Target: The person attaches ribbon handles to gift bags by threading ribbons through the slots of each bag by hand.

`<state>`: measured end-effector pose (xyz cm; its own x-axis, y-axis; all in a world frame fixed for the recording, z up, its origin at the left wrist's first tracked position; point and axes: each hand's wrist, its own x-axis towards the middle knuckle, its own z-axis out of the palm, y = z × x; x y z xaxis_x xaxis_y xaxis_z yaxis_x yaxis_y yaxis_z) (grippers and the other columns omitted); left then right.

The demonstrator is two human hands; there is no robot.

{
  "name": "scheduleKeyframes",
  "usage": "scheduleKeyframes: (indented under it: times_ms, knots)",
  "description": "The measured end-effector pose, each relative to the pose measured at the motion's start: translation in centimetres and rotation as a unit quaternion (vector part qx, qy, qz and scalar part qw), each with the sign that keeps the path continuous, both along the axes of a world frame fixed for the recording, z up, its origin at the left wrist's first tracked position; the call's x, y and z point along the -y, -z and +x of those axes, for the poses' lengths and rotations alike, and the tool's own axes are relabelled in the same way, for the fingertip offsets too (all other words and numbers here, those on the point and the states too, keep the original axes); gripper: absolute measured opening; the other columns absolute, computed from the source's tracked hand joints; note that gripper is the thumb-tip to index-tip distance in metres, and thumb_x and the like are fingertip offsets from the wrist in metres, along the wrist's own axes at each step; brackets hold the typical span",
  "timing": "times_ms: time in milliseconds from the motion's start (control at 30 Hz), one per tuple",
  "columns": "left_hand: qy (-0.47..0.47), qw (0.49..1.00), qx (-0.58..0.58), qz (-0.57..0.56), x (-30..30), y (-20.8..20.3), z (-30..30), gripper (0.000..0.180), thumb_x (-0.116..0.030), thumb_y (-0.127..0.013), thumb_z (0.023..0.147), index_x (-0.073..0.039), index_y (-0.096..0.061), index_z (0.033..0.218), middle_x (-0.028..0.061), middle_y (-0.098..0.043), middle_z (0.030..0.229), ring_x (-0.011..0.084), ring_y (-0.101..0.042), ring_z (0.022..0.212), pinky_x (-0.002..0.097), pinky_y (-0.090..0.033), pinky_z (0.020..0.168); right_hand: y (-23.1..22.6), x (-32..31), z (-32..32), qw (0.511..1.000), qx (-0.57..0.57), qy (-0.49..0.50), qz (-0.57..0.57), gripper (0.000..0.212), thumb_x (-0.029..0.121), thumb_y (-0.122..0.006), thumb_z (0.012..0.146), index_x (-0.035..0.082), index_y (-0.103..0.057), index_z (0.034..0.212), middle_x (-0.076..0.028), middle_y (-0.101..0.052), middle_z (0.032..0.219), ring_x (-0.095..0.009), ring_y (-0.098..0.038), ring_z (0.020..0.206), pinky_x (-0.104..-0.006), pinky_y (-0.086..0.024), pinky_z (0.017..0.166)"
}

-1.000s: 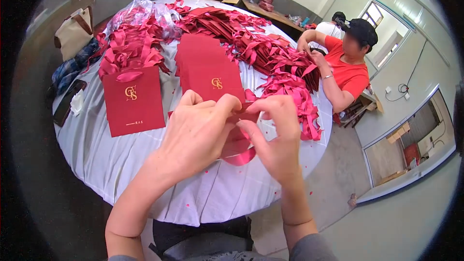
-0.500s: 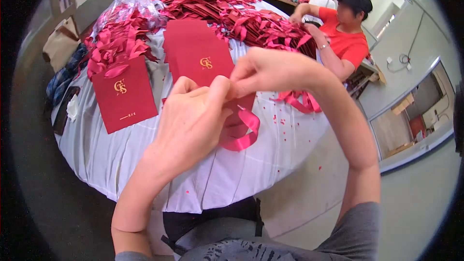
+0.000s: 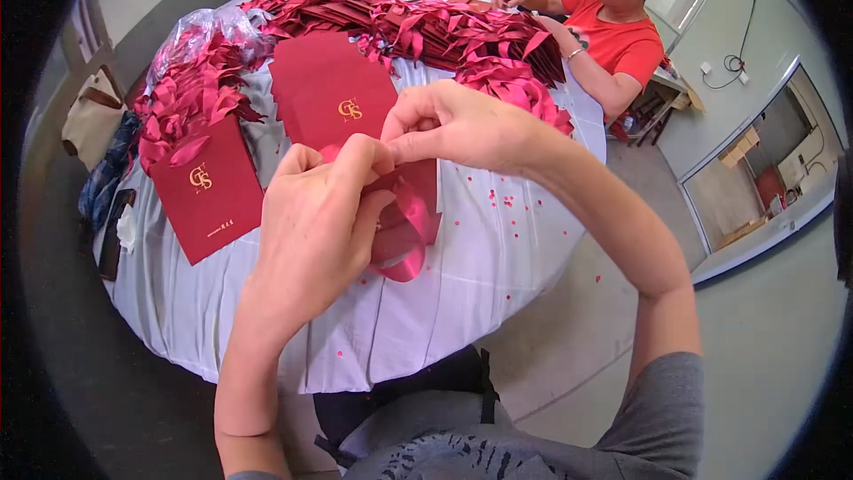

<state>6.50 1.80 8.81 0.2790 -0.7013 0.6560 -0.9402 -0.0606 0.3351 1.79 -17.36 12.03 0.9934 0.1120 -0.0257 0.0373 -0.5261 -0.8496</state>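
Observation:
Over the near part of the round table, my left hand (image 3: pixel 311 227) and my right hand (image 3: pixel 466 129) meet, both with fingers pinched together. A pink-red satin ribbon (image 3: pixel 407 265) passes through the fingers of my left hand, and its loop hangs below them. My right fingertips press close beside it; the ribbon's end there is mostly hidden. Just beyond my hands lies a stack of dark red, flat paper pieces (image 3: pixel 324 80) with gold print, partly covered by my hands. To the left rests a dark red bag (image 3: pixel 209 200) with gold print, joined to a pile of ribboned pieces.
A white cloth (image 3: pixel 498 267) with scattered red dots covers the table. Ribboned red bags (image 3: pixel 409 22) heap along its far side; clear plastic (image 3: pixel 200 40) lies at the left. A dark phone-like object (image 3: pixel 115 236) sits at the left edge. Another person (image 3: pixel 613 44) works at the far right.
My hands stay together and have shifted slightly left in the picture. The ribbon loop still hangs beneath them. The whole view has moved a little, and the other person's arm reaches farther over the pile.

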Motion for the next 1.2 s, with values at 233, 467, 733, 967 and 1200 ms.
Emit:
scheduleKeyframes:
  times_ms: [233, 467, 733, 967, 1200]
  knots:
    - [-0.003, 1.000, -0.016, 0.015, -0.1, -0.3, -0.4, 0.023, 0.002, -0.065, 0.072, -0.005, -0.054, 0.091, 0.0070, -0.063, 0.077, 0.0238, -0.057, 0.068, 0.0324, -0.037, 0.071, -0.4, 2.1, 0.7, 0.967, 0.065, 0.068, 0.237, 0.018, 0.020, -0.062, 0.088, 0.003, -0.065, 0.091, 0.000, -0.062, 0.087, -0.004, -0.050, 0.071, -0.0200, -0.040, 0.065]
    - [0.011, 0.999, -0.020, 0.042, -0.3, -0.5, 0.2, 0.016, 0.003, -0.055, 0.079, -0.005, -0.054, 0.093, 0.0079, -0.063, 0.079, 0.0228, -0.058, 0.069, 0.0332, -0.037, 0.071, 3.0, 2.9, 1.3, 0.883, -0.008, -0.138, 0.449, 0.045, 0.022, -0.055, 0.093, -0.004, -0.046, 0.127, -0.002, -0.060, 0.093, -0.009, -0.057, 0.085, -0.0258, -0.047, 0.077]
    - [0.032, 0.997, 0.002, 0.074, -0.3, -1.5, -0.3, 0.057, -0.047, -0.077, 0.062, -0.005, -0.054, 0.094, 0.0092, -0.062, 0.081, 0.0261, -0.058, 0.073, 0.0339, -0.037, 0.072, 3.3, 2.0, 0.1, 0.944, 0.010, -0.122, 0.305, 0.021, 0.011, -0.068, 0.082, 0.000, -0.064, 0.099, -0.003, -0.065, 0.095, -0.010, -0.059, 0.090, -0.0243, -0.046, 0.083]
    - [-0.017, 0.996, 0.083, 0.029, 0.5, -0.2, -0.7, 0.032, -0.022, -0.073, 0.069, -0.006, -0.053, 0.088, 0.0066, -0.059, 0.070, 0.0224, -0.057, 0.063, 0.0350, -0.037, 0.067, 4.2, 0.6, -0.1, 0.934, 0.082, 0.000, 0.348, 0.014, 0.014, -0.067, 0.084, 0.000, -0.066, 0.087, -0.003, -0.065, 0.082, -0.008, -0.061, 0.076, -0.0212, -0.049, 0.071]
    - [-0.007, 0.998, 0.070, -0.009, 0.6, 0.1, -0.5, 0.016, -0.002, -0.065, 0.072, -0.006, -0.054, 0.082, 0.0066, -0.060, 0.069, 0.0227, -0.056, 0.059, 0.0339, -0.035, 0.065, 3.3, -0.7, 0.2, 0.919, 0.112, 0.111, 0.361, 0.023, 0.026, -0.063, 0.088, 0.004, -0.069, 0.086, 0.002, -0.065, 0.074, -0.001, -0.046, 0.056, -0.0185, -0.033, 0.052]
